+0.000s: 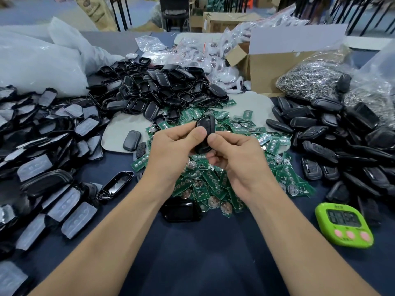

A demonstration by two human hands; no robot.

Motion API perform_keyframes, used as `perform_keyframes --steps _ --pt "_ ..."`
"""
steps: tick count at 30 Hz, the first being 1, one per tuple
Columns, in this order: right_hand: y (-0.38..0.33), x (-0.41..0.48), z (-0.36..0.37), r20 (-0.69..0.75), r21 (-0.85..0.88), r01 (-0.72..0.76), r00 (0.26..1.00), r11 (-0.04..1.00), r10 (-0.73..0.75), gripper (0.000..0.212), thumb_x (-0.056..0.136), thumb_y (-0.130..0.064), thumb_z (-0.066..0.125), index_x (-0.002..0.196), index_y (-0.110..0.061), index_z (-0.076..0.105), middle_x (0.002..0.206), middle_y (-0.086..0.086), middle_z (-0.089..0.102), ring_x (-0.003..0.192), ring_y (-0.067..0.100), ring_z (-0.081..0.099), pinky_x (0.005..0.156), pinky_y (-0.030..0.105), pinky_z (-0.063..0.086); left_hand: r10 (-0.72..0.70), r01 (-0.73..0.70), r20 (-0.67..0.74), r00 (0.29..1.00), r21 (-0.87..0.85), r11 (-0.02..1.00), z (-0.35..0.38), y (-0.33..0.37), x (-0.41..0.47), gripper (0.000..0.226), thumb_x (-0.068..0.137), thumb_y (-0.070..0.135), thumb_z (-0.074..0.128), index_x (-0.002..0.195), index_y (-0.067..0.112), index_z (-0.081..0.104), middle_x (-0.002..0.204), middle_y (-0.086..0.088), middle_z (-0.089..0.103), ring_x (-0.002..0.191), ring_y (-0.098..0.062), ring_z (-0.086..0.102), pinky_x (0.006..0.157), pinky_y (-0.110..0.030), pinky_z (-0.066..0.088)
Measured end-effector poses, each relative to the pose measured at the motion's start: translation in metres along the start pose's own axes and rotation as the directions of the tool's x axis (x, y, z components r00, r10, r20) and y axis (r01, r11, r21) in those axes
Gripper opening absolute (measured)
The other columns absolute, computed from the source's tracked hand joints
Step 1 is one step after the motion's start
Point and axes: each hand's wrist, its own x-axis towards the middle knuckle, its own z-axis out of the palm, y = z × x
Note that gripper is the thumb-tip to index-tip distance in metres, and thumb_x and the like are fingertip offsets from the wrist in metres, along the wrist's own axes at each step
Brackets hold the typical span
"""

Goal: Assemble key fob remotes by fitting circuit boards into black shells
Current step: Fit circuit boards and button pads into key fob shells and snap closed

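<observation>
**Head view.** The left hand (171, 150) and right hand (237, 159) both grip one black fob (205, 124). Their fingers are curled beneath it and both thumbs press on its upper side. The fob is held between the hands, clear of the counter (192, 253) and directly above the heap of boards (213, 184).

**Risks.**
- Whether a board is seated inside cannot be seen. If it sits askew, thumb pressure is likely to pinch it or leave the seam gapped.
- Uneven pressure from the two thumbs could close one side only, so the halves would look joined but stay loose.
- The grip is mostly on the near half. A slip would drop the fob into the boards below, or send it among the loose shells (162, 86) beyond the hands.

**Orientation.**
- The fob's long axis runs away from the person.
- The near end is buried between the hands.
- The far end is free, points outward, and leans slightly toward the right-hand side.
- The fob appears turned partly on edge.
</observation>
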Motion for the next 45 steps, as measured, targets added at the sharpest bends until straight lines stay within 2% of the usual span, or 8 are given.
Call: perform_keyframes --steps 7,17,22,27,32,37,41,45 --pt "0.001 -0.001 0.002 0.129 -0.049 0.018 0.992 0.999 -0.012 0.015 0.096 0.005 0.067 0.101 -0.004 0.078 0.086 0.014 0.08 0.071 0.023 0.077 0.066 0.026 0.062 0.132 -0.131 -0.054 0.99 0.025 0.991 0.006 0.002 -0.006 0.025 0.094 0.015 0.071 0.089 0.036 0.084 0.087 0.006 0.081 0.08 -0.004 0.073 0.07 -0.017 0.056" --pt "0.007 -0.001 0.001 0.157 -0.156 0.102 0.985 0.982 -0.078 0.012 0.092 0.008 0.071 0.1 0.004 0.079 0.08 0.019 0.078 0.064 0.021 0.072 0.065 0.028 0.062 0.031 -0.033 -0.124 0.992 -0.011 0.999 0.001 0.003 -0.005 0.021 0.096 0.009 0.069 0.086 0.019 0.085 0.083 -0.002 0.081 0.076 -0.007 0.074 0.066 -0.017 0.055" --pt "-0.001 0.0 -0.004 0.219 -0.223 -0.029 0.973 0.974 0.079 0.009 0.091 0.006 0.071 0.097 0.003 0.077 0.075 0.016 0.074 0.062 0.02 0.071 0.062 0.025 0.061 -0.127 0.126 -0.119 0.985 -0.017 0.992 -0.001 0.002 -0.002 0.044 0.107 0.037 0.049 0.085 0.015 0.081 0.087 0.001 0.08 0.079 -0.009 0.073 0.08 -0.025 0.051" --pt "-0.036 0.007 -0.048 0.056 0.459 0.044 0.995 0.888 -0.078 0.056 0.081 -0.028 0.078 0.131 -0.006 0.064 0.121 0.009 0.076 0.095 0.016 0.075 0.079 0.024 0.06 -0.071 0.08 -0.285 0.956 0.019 0.997 -0.018 0.002 0.009 0.035 0.108 0.038 0.051 0.098 0.023 0.081 0.096 0.007 0.082 0.093 -0.008 0.077 0.089 -0.028 0.06" --pt "-0.017 0.014 -0.03 -0.122 -0.246 0.075 0.987 0.966 -0.107 0.03 0.082 -0.007 0.083 0.111 -0.015 0.077 0.097 0.002 0.081 0.085 0.017 0.077 0.078 0.029 0.062 -0.025 0.087 -0.462 0.887 0.113 0.99 -0.031 -0.002 0.021 0.023 0.097 0.027 0.064 0.084 0.035 0.081 0.088 0.017 0.08 0.086 -0.002 0.075 0.089 -0.034 0.062" --pt "-0.007 0.032 0.007 0.079 -0.84 0.185 0.972 0.51 -0.223 0.041 0.097 -0.008 0.065 0.131 -0.029 0.071 0.127 -0.011 0.073 0.108 0.005 0.069 0.097 0.017 0.049 0.126 0.068 -0.509 0.851 0.345 0.936 -0.04 -0.006 0.026 0.026 0.095 0.026 0.062 0.088 0.044 0.079 0.07 0.029 0.072 0.047 0.001 0.055 0.045 -0.012 0.043" --pt "-0.002 0.044 0.031 0.163 -0.945 0.197 0.976 0.261 -0.147 0.024 0.093 -0.014 0.07 0.113 -0.027 0.077 0.112 0.003 0.074 0.089 0.022 0.064 0.078 0.03 0.054 0.169 0.097 -0.461 0.871 0.499 0.861 -0.047 -0.008 0.029 0.025 0.099 0.019 0.065 0.116 0.031 0.08 0.118 0.009 0.077 0.05 0.007 0.058 0.047 -0.004 0.041" --pt "0.001 0.041 0.029 0.09 -0.885 0.219 0.946 0.411 -0.312 0.016 0.09 -0.018 0.077 0.083 -0.033 0.075 0.075 -0.016 0.071 0.065 0.013 0.065 0.058 0.029 0.05 0.209 0.062 -0.423 0.882 0.543 0.838 -0.045 -0.007 0.028 0.029 0.097 0.016 0.065 0.117 0.03 0.08 0.117 0.013 0.077 0.058 0.002 0.063 0.053 -0.002 0.043"
